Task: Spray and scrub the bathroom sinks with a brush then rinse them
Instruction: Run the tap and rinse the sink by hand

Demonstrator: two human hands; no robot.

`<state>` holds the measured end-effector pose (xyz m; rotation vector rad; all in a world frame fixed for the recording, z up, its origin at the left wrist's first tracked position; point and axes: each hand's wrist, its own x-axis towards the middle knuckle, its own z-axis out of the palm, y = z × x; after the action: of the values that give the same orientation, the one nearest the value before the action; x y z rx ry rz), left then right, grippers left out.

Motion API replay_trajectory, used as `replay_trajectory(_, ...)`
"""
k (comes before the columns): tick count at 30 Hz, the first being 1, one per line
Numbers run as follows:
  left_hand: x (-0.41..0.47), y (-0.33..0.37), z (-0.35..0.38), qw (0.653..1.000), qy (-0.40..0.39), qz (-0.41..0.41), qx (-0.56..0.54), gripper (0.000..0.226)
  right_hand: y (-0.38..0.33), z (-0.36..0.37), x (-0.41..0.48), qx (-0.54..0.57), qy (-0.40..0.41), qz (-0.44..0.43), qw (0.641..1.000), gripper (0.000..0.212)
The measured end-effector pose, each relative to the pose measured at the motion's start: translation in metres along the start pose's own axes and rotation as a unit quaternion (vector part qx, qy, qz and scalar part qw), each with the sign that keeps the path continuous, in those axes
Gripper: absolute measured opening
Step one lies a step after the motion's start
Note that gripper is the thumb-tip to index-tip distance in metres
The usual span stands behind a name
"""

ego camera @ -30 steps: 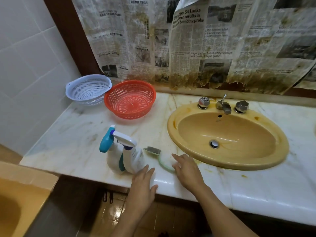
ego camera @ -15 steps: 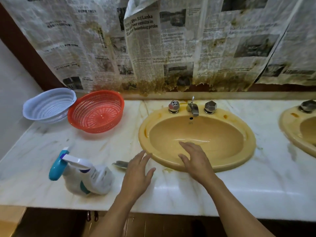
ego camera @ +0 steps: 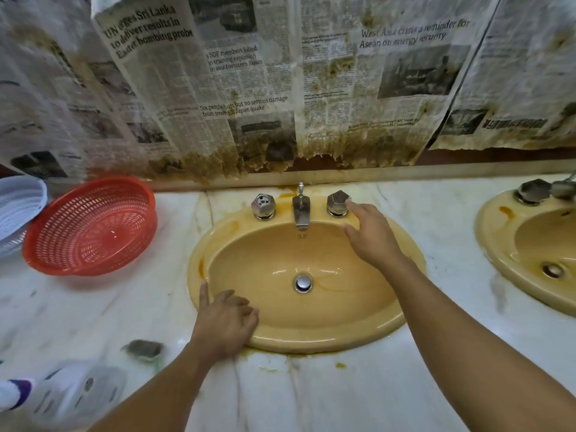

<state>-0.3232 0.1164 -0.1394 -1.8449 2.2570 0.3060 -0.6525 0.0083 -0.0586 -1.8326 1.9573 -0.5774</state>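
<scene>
The yellow sink [ego camera: 311,341] is set into the marble table [ego camera: 343,394], and both hands are at it with nothing in them. The right hand [ego camera: 372,236] is stretched across the bowl to the sink's back rim, fingers out nearly straight. Its forefinger tip is at the right-hand tap knob [ego camera: 337,202], touching it or just short of it; I cannot tell which. The left hand [ego camera: 224,322] rests on the sink's near-left rim, fingers loosely bent over the edge and one finger laid out along the rim, gripping nothing. The coming move seems to turn on that knob. It stands just right of the spout [ego camera: 301,212] on the far side of the bowl, straight ahead of the right fingertips, while the left hand is well apart from it across the bowl. The right hand looks the one to turn it. No water shows at the spout or round the drain [ego camera: 303,283], so the sink appears not yet rinsed. The brush [ego camera: 143,349] lies on the table off the sink's near-left edge, near the left hand. It is too blurred to tell how its long axis runs. The spray bottle [ego camera: 71,391] lies farther out the same way. A red basket [ego camera: 93,226] sits left of the sink and a second sink [ego camera: 498,260] to its right.
</scene>
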Motion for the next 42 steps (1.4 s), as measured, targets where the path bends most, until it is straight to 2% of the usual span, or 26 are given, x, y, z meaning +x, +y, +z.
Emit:
replay_trajectory(2, 0.002, -0.004, 0.002, 1.0, 0.014, 0.004, -0.007, 0.077, 0.0, 0.001, 0.032, -0.003, -0.024, 0.027, 0.999, 0.061)
replay_trajectory(7, 0.006, -0.002, -0.007, 1.0, -0.023, -0.001, -0.007, 0.078, -0.012, 0.017, 0.082, -0.037, -0.099, 0.042, 0.993, 0.055)
replay_trajectory(12, 0.008, 0.001, -0.01, 0.999, -0.043, -0.017, -0.008, 0.061, -0.019, 0.028, 0.097, -0.14, -0.056, 0.048, 0.987, 0.037)
replay_trajectory(20, 0.009, 0.003, -0.013, 0.999, -0.039, -0.021, -0.004, 0.064, -0.02, 0.033, 0.107, -0.196, -0.058, 0.02, 0.979, 0.025)
replay_trajectory(24, 0.01, 0.003, -0.012, 0.999, -0.033, -0.023, 0.001, 0.065, -0.013, 0.026, 0.111, -0.19, -0.08, -0.02, 0.978, 0.033)
replay_trajectory(29, 0.01, 0.003, -0.012, 0.999, -0.026, -0.03, -0.002, 0.061, -0.014, 0.017, 0.113, -0.22, -0.111, -0.067, 0.967, 0.027)
replay_trajectory(42, 0.009, 0.006, -0.017, 0.999, -0.031, -0.038, -0.01, 0.052, -0.018, 0.001, 0.114, -0.236, -0.151, -0.109, 0.954, 0.04)
